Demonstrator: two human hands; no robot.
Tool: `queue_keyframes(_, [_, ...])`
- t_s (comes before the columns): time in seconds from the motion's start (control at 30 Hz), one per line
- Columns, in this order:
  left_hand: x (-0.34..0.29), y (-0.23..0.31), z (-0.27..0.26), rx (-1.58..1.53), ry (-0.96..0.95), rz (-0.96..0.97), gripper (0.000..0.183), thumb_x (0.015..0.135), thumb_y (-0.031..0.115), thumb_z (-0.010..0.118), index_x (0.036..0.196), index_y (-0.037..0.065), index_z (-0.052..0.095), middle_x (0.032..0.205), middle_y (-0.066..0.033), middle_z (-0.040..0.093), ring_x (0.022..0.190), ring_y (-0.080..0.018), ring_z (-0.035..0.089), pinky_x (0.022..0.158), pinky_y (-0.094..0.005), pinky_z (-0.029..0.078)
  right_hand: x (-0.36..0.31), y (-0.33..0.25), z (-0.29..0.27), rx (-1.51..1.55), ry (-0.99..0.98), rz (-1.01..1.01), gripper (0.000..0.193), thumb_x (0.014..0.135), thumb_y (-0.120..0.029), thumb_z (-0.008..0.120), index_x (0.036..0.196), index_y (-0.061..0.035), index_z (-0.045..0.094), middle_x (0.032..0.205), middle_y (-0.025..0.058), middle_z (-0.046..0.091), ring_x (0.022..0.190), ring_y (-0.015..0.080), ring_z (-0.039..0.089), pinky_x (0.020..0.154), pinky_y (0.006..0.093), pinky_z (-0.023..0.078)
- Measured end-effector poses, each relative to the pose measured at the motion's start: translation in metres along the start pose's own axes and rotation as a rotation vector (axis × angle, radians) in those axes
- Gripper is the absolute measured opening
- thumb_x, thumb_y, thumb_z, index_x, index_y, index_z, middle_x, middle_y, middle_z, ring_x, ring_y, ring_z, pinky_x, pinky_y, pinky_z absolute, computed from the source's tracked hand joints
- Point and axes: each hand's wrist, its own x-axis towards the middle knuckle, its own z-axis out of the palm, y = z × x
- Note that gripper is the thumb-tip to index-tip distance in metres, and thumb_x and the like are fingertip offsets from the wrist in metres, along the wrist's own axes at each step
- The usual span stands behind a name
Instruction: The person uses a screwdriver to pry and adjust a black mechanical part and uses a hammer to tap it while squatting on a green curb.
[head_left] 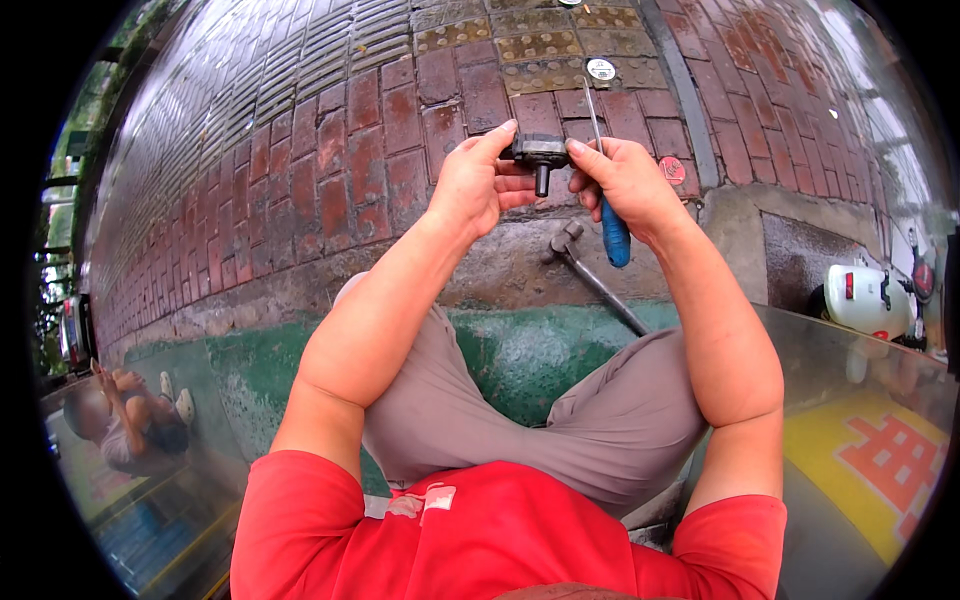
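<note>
A small black part (541,152) with a blocky body and a short tube pointing down toward me is held up in front of my knees. My left hand (472,182) grips its left end between thumb and fingers. My right hand (632,184) pinches the part's right end with the thumb. That same hand also has a screwdriver (616,236) in its fingers, the blue handle hanging below the palm and the thin metal shaft pointing up and away. Below the hands, a hammer (604,288) with a metal head lies on the ground.
Wet red brick paving (350,150) spreads ahead, with yellow studded tiles (540,47). Green-painted ground (520,350) lies under my legs. Reflective panels stand on both sides, the right one with a yellow sign (850,460). A white scooter (866,300) is parked at right.
</note>
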Motion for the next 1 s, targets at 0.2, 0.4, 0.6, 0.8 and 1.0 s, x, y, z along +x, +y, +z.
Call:
queue_keyframes(0.2, [-0.0017, -0.0006, 0.0012, 0.086, -0.023, -0.049, 0.039, 0.095, 0.042, 0.06, 0.103, 0.003, 0.057, 0.078, -0.0117, 0.063, 0.058, -0.0213, 0.065, 0.051, -0.0343, 0.057, 0.0024, -0.0003, 0.0001, 0.012, 0.022, 0.052, 0.037, 0.1, -0.037, 0.055, 0.09, -0.0022, 0.06, 0.072, 0.0057, 0.063, 0.053, 0.0092, 0.054, 0.044, 0.0253, 0.044])
queue_keyframes(0.4, [-0.0025, 0.0002, 0.0005, 0.103, -0.027, -0.044, 0.041, 0.094, 0.044, 0.061, 0.102, 0.003, 0.061, 0.074, -0.0102, 0.063, 0.057, -0.0185, 0.064, 0.05, -0.0321, 0.056, 0.0039, 0.0008, 0.0014, 0.016, 0.026, 0.077, 0.037, 0.1, -0.038, 0.054, 0.09, -0.0023, 0.059, 0.072, 0.0056, 0.063, 0.052, 0.0093, 0.053, 0.043, 0.0251, 0.044])
queue_keyframes(0.6, [-0.0043, 0.0011, 0.0004, 0.107, -0.015, -0.046, 0.041, 0.094, 0.045, 0.061, 0.1, 0.004, 0.061, 0.073, -0.0099, 0.064, 0.055, -0.0184, 0.063, 0.05, -0.0321, 0.055, 0.0053, 0.0016, 0.0024, 0.023, 0.029, 0.095, 0.038, 0.1, -0.038, 0.054, 0.09, -0.0024, 0.059, 0.072, 0.0058, 0.062, 0.051, 0.0093, 0.053, 0.042, 0.025, 0.044])
queue_keyframes(0.8, [-0.003, 0.0001, 0.0009, 0.104, -0.014, -0.053, 0.041, 0.094, 0.046, 0.06, 0.098, 0.005, 0.061, 0.071, -0.0085, 0.063, 0.055, -0.0185, 0.063, 0.049, -0.0318, 0.054, 0.0058, 0.0029, 0.0013, 0.024, 0.026, 0.104, 0.038, 0.1, -0.039, 0.054, 0.09, -0.0023, 0.059, 0.072, 0.0058, 0.063, 0.051, 0.0094, 0.053, 0.043, 0.0253, 0.045])
queue_keyframes(1.0, [-0.0028, 0.0, 0.0007, 0.103, -0.003, -0.06, 0.04, 0.095, 0.046, 0.059, 0.095, 0.006, 0.06, 0.071, -0.0084, 0.063, 0.054, -0.0185, 0.062, 0.048, -0.0317, 0.053, 0.0069, 0.0059, 0.0014, 0.029, 0.019, 0.099, 0.039, 0.1, -0.039, 0.053, 0.092, -0.0022, 0.059, 0.073, 0.0061, 0.063, 0.052, 0.0094, 0.053, 0.043, 0.0257, 0.045])
